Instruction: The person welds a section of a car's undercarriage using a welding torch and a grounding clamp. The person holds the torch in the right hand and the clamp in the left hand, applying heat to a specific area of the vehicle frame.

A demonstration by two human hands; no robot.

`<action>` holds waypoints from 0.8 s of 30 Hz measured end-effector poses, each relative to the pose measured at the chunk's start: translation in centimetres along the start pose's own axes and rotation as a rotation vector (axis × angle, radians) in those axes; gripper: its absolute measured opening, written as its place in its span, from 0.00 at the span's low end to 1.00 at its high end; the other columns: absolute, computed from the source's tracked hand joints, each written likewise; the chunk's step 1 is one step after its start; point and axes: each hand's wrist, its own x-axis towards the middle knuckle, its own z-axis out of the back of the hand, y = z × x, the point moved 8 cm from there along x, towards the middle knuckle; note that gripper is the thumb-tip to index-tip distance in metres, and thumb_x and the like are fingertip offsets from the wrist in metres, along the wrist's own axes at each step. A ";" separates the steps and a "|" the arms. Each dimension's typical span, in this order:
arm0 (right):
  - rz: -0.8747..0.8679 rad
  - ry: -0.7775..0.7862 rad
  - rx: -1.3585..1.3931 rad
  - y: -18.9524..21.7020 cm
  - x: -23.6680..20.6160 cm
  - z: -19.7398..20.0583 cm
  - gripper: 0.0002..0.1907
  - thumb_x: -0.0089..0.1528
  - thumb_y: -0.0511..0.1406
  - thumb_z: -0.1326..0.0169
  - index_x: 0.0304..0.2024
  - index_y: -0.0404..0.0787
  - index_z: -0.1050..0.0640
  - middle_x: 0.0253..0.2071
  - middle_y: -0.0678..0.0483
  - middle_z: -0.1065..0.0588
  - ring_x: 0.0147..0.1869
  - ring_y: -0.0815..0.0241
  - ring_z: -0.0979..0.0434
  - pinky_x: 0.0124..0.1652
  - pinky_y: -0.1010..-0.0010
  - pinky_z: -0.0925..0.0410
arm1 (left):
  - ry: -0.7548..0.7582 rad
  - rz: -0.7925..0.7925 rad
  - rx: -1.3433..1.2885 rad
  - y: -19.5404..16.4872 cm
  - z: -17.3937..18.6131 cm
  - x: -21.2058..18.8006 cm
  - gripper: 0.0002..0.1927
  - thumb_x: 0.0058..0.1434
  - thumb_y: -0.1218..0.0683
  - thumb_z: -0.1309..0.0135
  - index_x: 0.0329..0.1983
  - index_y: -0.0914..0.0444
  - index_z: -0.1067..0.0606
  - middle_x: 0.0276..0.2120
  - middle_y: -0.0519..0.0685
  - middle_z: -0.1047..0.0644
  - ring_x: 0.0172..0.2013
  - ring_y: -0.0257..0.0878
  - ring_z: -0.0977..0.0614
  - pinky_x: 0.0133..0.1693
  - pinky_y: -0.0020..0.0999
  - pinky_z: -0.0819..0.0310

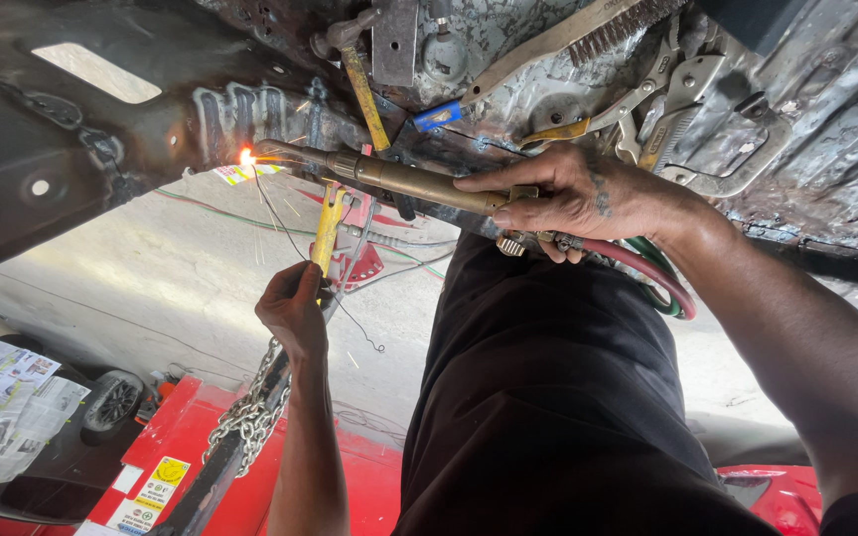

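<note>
My right hand (568,194) grips the brass body of a gas welding torch (389,177). Its tip points left, and a bright flame (246,157) burns against the dark metal panel (131,129). Red and green hoses (647,268) trail from the torch past my wrist. My left hand (293,306) is lower, fingers pinched on a thin filler wire (275,213) that runs up toward the flame. A yellow-handled clamp (328,226) hangs just right of that hand.
On the metal floor pan lie a hammer with a yellow handle (361,79), a wire brush (558,45) and locking pliers (687,109). Below are a chain (250,417), a red machine frame (191,447), crumpled newspaper (2,392) and my dark trouser leg (548,397).
</note>
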 end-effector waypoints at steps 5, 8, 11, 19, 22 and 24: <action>-0.012 0.003 0.044 0.0 -0.1 -0.1 0.25 0.62 0.40 0.45 0.64 0.54 0.25 0.33 0.51 0.16 0.20 0.67 0.20 0.19 0.74 0.24 | 0.003 -0.003 0.006 -0.2 -0.1 -0.1 0.08 0.63 0.61 0.38 0.42 0.72 0.20 0.28 0.50 0.19 0.25 0.33 0.21 0.28 0.27 0.27; -0.004 0.006 0.048 0.1 -0.1 0.0 0.25 0.62 0.40 0.45 0.64 0.54 0.25 0.33 0.51 0.16 0.20 0.67 0.20 0.19 0.74 0.24 | 0.000 -0.004 0.021 -0.3 -0.1 -0.2 0.08 0.63 0.61 0.39 0.42 0.72 0.20 0.27 0.51 0.19 0.24 0.33 0.20 0.28 0.27 0.26; -0.018 0.003 0.029 0.1 -0.1 0.0 0.25 0.62 0.40 0.45 0.64 0.55 0.26 0.33 0.52 0.16 0.20 0.67 0.20 0.19 0.74 0.24 | -0.005 0.008 0.031 -0.2 0.1 -0.1 0.08 0.63 0.61 0.38 0.42 0.72 0.20 0.27 0.51 0.19 0.24 0.33 0.21 0.27 0.27 0.27; -0.001 0.005 0.035 0.1 -0.1 -0.1 0.25 0.62 0.41 0.45 0.64 0.54 0.25 0.33 0.51 0.16 0.20 0.67 0.20 0.19 0.75 0.24 | 0.001 0.010 -0.012 0.2 0.1 0.2 0.09 0.63 0.61 0.38 0.42 0.72 0.20 0.27 0.51 0.19 0.24 0.34 0.21 0.27 0.27 0.27; -0.004 0.001 0.032 0.0 -0.1 0.0 0.25 0.62 0.41 0.45 0.64 0.54 0.26 0.33 0.51 0.16 0.19 0.67 0.20 0.19 0.75 0.24 | -0.008 0.033 -0.019 0.5 0.2 0.2 0.09 0.63 0.61 0.38 0.42 0.72 0.20 0.27 0.51 0.19 0.24 0.33 0.21 0.27 0.27 0.27; -0.013 -0.001 0.032 -0.1 -0.2 0.0 0.26 0.62 0.41 0.45 0.64 0.55 0.26 0.33 0.51 0.16 0.20 0.67 0.20 0.19 0.75 0.24 | 0.006 0.020 -0.028 0.3 0.1 0.2 0.08 0.63 0.61 0.39 0.42 0.72 0.20 0.27 0.51 0.19 0.24 0.33 0.21 0.27 0.27 0.27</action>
